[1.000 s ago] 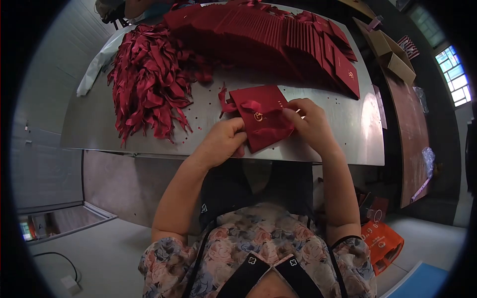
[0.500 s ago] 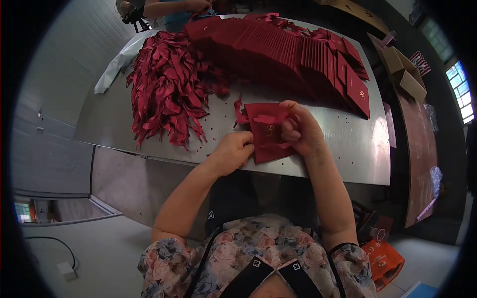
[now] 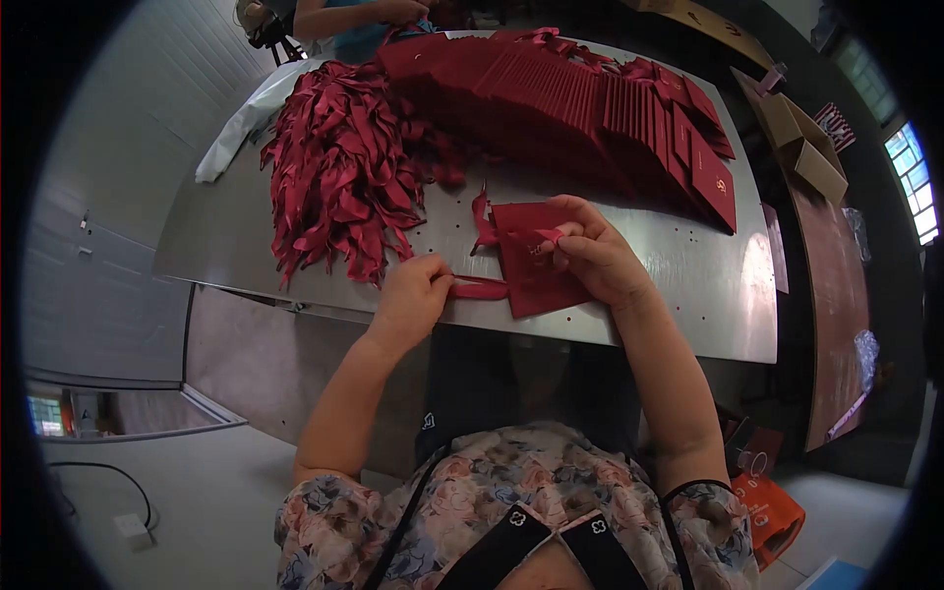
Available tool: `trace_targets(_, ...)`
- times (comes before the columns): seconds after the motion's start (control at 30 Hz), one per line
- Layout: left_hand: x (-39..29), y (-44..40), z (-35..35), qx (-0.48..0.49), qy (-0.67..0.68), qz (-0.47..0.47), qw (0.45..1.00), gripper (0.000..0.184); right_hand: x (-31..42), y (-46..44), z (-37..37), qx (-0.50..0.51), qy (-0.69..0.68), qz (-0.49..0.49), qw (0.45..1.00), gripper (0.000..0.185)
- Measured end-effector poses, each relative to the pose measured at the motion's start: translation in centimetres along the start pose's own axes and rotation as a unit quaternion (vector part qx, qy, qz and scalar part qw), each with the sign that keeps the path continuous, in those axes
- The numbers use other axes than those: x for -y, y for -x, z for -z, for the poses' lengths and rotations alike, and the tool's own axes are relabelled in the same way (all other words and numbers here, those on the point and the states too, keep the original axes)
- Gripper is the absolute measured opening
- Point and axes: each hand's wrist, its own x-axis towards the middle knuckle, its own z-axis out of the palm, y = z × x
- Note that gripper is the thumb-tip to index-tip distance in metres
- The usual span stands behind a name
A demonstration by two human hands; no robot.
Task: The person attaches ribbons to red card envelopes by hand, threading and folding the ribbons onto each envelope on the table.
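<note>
A dark red paper bag (image 3: 546,280) with a gold mark lies near the table's front edge. My left hand (image 3: 413,297) pinches a red ribbon (image 3: 479,288), which is stretched leftward from the bag's left side. At the bag's right side, my right hand (image 3: 595,258) has its thumb and a finger closed on another bit of red ribbon (image 3: 551,235). A loose ribbon loop (image 3: 482,221) sticks out by the bag's upper left corner. Behind my left hand is a large heap of red ribbons (image 3: 339,167).
A long row of dark red bags (image 3: 541,98) leans across the back of the metal table (image 3: 669,315). Another person's hands (image 3: 401,12) work at the far edge. White plastic sheeting (image 3: 241,118) lies at the left, and an open cardboard box (image 3: 806,147) stands on the right-hand bench.
My left hand has moved left, away from the bag, drawing the ribbon out straight. My right hand stays at the bag's right side, its fingers now pinched together on ribbon.
</note>
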Motion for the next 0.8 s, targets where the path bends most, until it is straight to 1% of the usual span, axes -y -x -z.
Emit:
trace_targets(0.07, -0.5, -0.1, 0.2, -0.013, -0.009, -0.014, 1.0, 0.01, -0.1, 0.0, 0.0, 0.008, 0.013, -0.002, 1.0, 0.05)
trace_targets(0.13, -0.6, -0.9, 0.0, -0.027, -0.017, -0.029, 0.999, 0.01, 0.0, 0.0, 0.0, 0.011, -0.01, -0.002, 1.0, 0.049)
trace_targets(0.2, -0.1, -2.1, -0.7, -0.07, 0.015, -0.141, 0.987, 0.009, -0.1, -0.1, 0.0, 0.002, -0.023, -0.006, 1.0, 0.049)
trace_targets(0.23, -0.1, -2.3, -1.1, -0.069, 0.016, -0.142, 0.987, 0.009, 0.0, -0.1, 0.0, -0.007, -0.036, -0.009, 0.999, 0.048)
trace_targets(0.3, -0.2, -2.6, -1.8, -0.019, 0.031, -0.14, 0.989, 0.008, 0.1, 0.0, 0.1, -0.006, -0.034, -0.012, 0.999, 0.047)
trace_targets(0.33, -0.3, -2.6, -2.3, -0.015, 0.031, -0.141, 0.989, 0.008, 0.1, 0.0, 0.1, -0.003, -0.032, -0.017, 0.999, 0.046)
trace_targets(0.4, -0.3, -2.7, -3.2, -0.044, 0.006, -0.156, 0.987, 0.007, -0.1, -0.2, 0.4, -0.001, -0.033, -0.016, 0.999, 0.043)
trace_targets(0.53, 0.0, -2.8, -3.3, -0.038, 0.005, -0.145, 0.989, 0.007, 0.1, -0.3, 0.3, -0.008, -0.032, -0.029, 0.999, 0.038)
trace_targets(0.6, -0.1, -2.9, -2.7, -0.014, 0.059, -0.091, 0.994, 0.006, 0.2, -0.3, 0.1, -0.003, -0.033, -0.025, 0.999, 0.036)
trace_targets(0.63, -0.2, -2.9, -2.2, -0.013, 0.058, -0.092, 0.994, 0.006, 0.2, -0.2, 0.2, 0.001, -0.033, -0.022, 0.999, 0.035)
trace_targets(0.67, -0.3, -2.8, -1.6, -0.02, 0.051, -0.091, 0.994, 0.006, 0.1, -0.2, 0.4, 0.0, -0.035, -0.021, 0.999, 0.035)
trace_targets(0.73, -0.2, -2.8, -1.1, -0.026, 0.043, -0.09, 0.995, 0.006, -0.1, -0.4, 0.7, 0.036, -0.096, -0.011, 0.995, 0.035)
trace_targets(0.77, 0.0, -2.8, -1.0, -0.011, 0.03, -0.093, 0.995, 0.006, -0.2, -0.4, 0.7, 0.036, -0.096, -0.011, 0.995, 0.035)
trace_targets(0.8, 0.2, -2.8, -0.9, 0.003, 0.017, -0.095, 0.995, 0.006, -0.1, -0.3, 0.5, 0.014, -0.097, -0.016, 0.995, 0.039)
